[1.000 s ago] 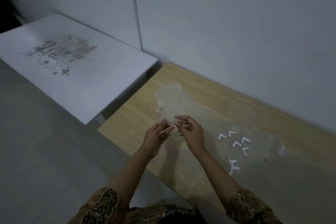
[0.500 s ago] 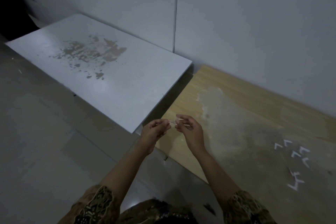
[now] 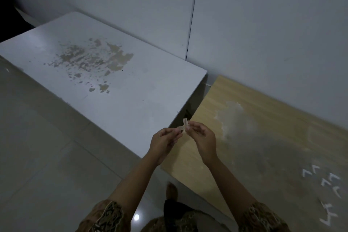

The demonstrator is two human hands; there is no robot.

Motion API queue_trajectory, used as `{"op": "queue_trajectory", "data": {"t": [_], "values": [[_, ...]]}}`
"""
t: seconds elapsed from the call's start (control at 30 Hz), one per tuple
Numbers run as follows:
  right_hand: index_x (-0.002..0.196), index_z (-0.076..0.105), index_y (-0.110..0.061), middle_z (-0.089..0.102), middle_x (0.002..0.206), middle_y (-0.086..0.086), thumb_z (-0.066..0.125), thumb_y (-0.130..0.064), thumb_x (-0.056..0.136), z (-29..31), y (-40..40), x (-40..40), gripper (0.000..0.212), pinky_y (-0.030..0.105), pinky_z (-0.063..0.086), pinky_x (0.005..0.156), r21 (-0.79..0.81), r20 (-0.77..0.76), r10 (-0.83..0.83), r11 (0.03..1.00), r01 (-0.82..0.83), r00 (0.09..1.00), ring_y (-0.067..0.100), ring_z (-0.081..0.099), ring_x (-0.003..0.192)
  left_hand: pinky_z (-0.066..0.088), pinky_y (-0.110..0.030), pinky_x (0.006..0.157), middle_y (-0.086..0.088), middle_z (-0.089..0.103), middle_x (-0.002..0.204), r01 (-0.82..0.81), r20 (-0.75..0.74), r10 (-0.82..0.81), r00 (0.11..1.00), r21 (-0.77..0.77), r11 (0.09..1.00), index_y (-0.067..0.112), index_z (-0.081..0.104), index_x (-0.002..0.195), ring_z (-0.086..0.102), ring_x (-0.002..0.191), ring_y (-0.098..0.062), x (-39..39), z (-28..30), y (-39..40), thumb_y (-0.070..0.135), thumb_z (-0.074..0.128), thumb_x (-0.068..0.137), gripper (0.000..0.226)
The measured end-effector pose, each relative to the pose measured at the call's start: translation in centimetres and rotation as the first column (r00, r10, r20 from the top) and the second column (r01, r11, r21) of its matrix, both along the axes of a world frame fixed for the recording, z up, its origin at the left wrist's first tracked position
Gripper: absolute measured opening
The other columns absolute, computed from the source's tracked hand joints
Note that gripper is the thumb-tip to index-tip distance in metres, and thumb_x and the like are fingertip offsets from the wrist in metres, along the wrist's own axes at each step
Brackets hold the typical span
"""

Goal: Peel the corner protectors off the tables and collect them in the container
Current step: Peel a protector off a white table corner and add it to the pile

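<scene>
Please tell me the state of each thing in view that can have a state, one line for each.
left hand: pinches the corner protector.
right hand: pinches the same piece.
corner protector: off the tables, held in the air.
loose protectors: lying on the wooden table.
white table: surface coating partly worn off.

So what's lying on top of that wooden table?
On the wooden table, small white corner protectors lie loose near its right end, beside a pale worn patch. The hands cover a bit of its near corner. No container shows.
</scene>
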State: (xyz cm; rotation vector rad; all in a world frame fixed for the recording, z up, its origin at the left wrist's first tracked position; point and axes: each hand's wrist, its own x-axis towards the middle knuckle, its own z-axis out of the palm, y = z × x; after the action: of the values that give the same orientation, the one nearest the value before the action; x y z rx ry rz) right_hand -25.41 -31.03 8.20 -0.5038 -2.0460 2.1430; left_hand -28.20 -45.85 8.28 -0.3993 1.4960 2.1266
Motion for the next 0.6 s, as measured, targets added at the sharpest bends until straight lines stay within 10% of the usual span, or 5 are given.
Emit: {"op": "queue_trajectory", "data": {"t": [0.6], "values": [[0.11, 0.07, -0.011, 0.073, 0.103, 0.01, 0.072, -0.025, 0.08, 1.2, 5.5, -13.6, 0.032, 0.039, 0.057, 0.085, -0.136, 0.037, -0.019, 0.99, 0.024, 0.999, 0.026, 0.071, 0.097, 0.055, -0.027, 0.082, -0.01, 0.074, 0.098, 0.206, -0.042, -0.213, 0.976, -0.132, 0.97, 0.002, 0.067, 0.104, 0.071, 0.091, -0.02, -15.4, 1.2, 5.6, 0.015, 0.063, 0.089, 0.021]]}}
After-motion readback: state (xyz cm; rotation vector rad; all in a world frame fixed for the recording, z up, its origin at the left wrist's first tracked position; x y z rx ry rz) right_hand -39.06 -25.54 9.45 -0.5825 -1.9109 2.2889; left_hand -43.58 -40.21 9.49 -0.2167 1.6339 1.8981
